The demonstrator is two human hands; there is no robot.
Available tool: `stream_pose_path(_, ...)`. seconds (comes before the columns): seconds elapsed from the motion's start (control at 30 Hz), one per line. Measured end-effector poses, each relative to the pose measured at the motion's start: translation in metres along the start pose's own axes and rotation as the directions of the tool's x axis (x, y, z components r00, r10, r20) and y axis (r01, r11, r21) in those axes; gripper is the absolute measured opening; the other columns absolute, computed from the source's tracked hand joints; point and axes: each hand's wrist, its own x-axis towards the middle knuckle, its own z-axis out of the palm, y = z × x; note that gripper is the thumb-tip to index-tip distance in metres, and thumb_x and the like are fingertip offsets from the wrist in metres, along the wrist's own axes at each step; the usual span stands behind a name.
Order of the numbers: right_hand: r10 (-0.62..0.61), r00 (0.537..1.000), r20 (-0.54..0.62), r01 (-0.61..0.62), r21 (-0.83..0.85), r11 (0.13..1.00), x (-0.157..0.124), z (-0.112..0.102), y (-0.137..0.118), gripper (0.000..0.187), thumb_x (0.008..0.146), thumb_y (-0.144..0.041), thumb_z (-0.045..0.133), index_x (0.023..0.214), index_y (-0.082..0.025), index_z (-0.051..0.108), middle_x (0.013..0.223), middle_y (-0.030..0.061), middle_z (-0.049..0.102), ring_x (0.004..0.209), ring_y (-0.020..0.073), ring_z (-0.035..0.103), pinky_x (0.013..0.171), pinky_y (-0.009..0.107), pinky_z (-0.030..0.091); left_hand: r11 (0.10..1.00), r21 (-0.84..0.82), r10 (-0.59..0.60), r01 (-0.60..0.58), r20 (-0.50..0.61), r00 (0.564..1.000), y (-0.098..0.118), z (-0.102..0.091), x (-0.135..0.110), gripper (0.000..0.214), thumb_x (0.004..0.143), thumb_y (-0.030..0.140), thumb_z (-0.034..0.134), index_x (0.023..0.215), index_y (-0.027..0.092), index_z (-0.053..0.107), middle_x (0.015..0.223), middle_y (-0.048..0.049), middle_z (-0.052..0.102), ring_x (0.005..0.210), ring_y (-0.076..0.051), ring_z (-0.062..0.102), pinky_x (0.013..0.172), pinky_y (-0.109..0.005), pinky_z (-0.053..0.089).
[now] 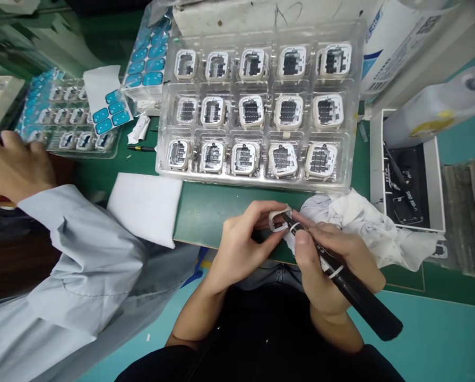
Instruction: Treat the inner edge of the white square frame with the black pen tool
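The left forearm (197, 315) is bare and slants from the near side far and to the right. Its left hand (239, 246) is closed in a pinch, with the index finger (261, 209) bent on the far side and the thumb (272, 243) on the near side. The bare right forearm (338, 331) leans far and to the left; the right hand (333, 260) grips, its thumb (304, 248) pointing far and its index finger reaching left. The hands are close together.

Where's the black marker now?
Head view, right of centre: the black marker is in the right hand, tip at the white frame in the left hand.
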Motion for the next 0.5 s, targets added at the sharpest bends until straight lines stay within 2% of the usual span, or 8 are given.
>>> stream_pose_path(0.13, -0.004, 1.0, -0.012, 0.004, -0.013, 1.0, -0.0011, 0.0, -0.0001, 0.023, 0.094, -0.011, 0.093, 0.109, -0.024, 0.082, 0.105, -0.0015, 0.09, 0.095, 0.0262, 0.093, 0.085, 0.032, 0.081, 1.0, 0.017, -0.004, 0.004, 0.004, 1.0, -0.0007, 0.0006, -0.0008, 0.038, 0.104, 0.021, 0.09, 0.138, 0.028, 0.076, 0.125, -0.0025, 0.091, 0.108, -0.019, 0.093, 0.097, -0.025, 0.076)
stream_pose_path(0.3, 0.017, 1.0, 0.0, -0.016, -0.103, 0.995, -0.0006, -0.0017, -0.0043, 0.018, 0.098, -0.015, 0.091, 0.111, -0.026, 0.084, 0.109, -0.0007, 0.092, 0.094, 0.0269, 0.093, 0.078, 0.032, 0.079, 0.997, 0.072, -0.012, 0.013, -0.013, 1.0, -0.0026, 0.0021, -0.0044, 0.037, 0.105, 0.024, 0.09, 0.139, 0.028, 0.075, 0.126, -0.0026, 0.091, 0.107, -0.02, 0.092, 0.096, -0.026, 0.076)
stream_pose_path(0.43, -0.035, 0.995, 0.095, 0.05, -0.165, 0.985, -0.0007, 0.0007, -0.0049, 0.018, 0.098, -0.013, 0.088, 0.11, -0.026, 0.085, 0.106, 0.0014, 0.091, 0.095, 0.0283, 0.093, 0.083, 0.031, 0.079, 0.996, 0.083, -0.027, 0.028, -0.014, 1.0, -0.0031, 0.0016, -0.0063, 0.038, 0.105, 0.025, 0.09, 0.139, 0.029, 0.075, 0.127, -0.0028, 0.091, 0.108, -0.02, 0.092, 0.095, -0.027, 0.076)
stream_pose_path(0.5, -0.083, 0.992, 0.099, 0.101, -0.193, 0.976, -0.0007, 0.004, -0.0045, 0.01, 0.102, -0.016, 0.085, 0.107, -0.024, 0.084, 0.099, 0.0027, 0.09, 0.089, 0.0273, 0.092, 0.08, 0.031, 0.079, 0.997, 0.069, -0.032, 0.033, -0.014, 0.999, -0.0022, 0.001, -0.006, 0.037, 0.104, 0.024, 0.089, 0.139, 0.029, 0.076, 0.128, -0.0026, 0.091, 0.109, -0.02, 0.092, 0.096, -0.026, 0.076)
